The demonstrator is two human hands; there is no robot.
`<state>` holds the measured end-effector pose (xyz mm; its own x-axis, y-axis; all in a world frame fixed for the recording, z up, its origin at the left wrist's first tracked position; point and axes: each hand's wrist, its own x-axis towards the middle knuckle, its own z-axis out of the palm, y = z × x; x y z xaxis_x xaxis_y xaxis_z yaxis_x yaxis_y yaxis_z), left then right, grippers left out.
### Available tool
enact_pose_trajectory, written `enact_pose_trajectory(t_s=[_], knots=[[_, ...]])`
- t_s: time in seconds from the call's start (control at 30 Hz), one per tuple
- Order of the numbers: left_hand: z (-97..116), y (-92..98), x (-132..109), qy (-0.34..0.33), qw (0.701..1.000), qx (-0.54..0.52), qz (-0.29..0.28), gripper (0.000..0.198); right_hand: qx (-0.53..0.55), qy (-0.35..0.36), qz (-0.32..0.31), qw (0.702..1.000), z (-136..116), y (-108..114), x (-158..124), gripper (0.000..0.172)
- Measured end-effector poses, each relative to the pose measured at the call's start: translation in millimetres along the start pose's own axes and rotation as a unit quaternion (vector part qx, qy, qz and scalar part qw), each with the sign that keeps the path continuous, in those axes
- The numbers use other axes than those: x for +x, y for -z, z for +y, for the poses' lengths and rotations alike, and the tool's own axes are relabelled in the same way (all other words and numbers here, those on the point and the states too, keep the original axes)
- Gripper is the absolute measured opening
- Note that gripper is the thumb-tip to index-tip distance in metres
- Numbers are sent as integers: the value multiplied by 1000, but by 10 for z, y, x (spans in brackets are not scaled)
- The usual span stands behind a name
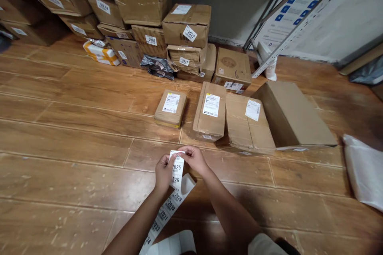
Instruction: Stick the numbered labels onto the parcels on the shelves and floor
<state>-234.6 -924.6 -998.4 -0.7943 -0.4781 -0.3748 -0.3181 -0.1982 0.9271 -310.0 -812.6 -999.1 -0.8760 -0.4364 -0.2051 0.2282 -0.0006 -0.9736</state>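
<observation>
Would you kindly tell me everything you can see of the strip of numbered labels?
The strip of numbered labels is long, white and paper-like, printed in black with four-digit numbers and small barcodes; 2025, 2029, 2030 and 2031 are readable. The left hand and right hand pinch its upper end, thumbs over the printed face. Below them it bends into a loose curl showing a blank side, then slants down toward the picture's lower left. Where it ends is unclear.

On the wood-plank floor (80,167), a row of four cartons (249,129) is laid out before piled boxes (149,48), a black plastic bag (157,65) and an orange-and-white parcel (101,52), with a white package (365,171) placed at the right.
</observation>
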Motion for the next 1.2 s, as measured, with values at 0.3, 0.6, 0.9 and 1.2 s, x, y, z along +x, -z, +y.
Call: enact_pose_trajectory(t_s=[0.3, 0.6, 0.9, 1.2], knots=[[80, 129, 121, 24, 999, -42, -6, 34, -75, 60, -28, 995, -96, 37, 293, 15], [16, 211, 168, 19, 999, -46, 18, 37, -82, 45, -68, 993, -33, -18, 472, 16], [-67, 345, 235, 40, 999, -9, 25, 39, -93, 38, -61, 993, 220, -186, 560, 14], [-235, 694, -57, 39, 985, 166, -14, 35, -185, 43, 213, 958, 627, -772, 1342, 10]])
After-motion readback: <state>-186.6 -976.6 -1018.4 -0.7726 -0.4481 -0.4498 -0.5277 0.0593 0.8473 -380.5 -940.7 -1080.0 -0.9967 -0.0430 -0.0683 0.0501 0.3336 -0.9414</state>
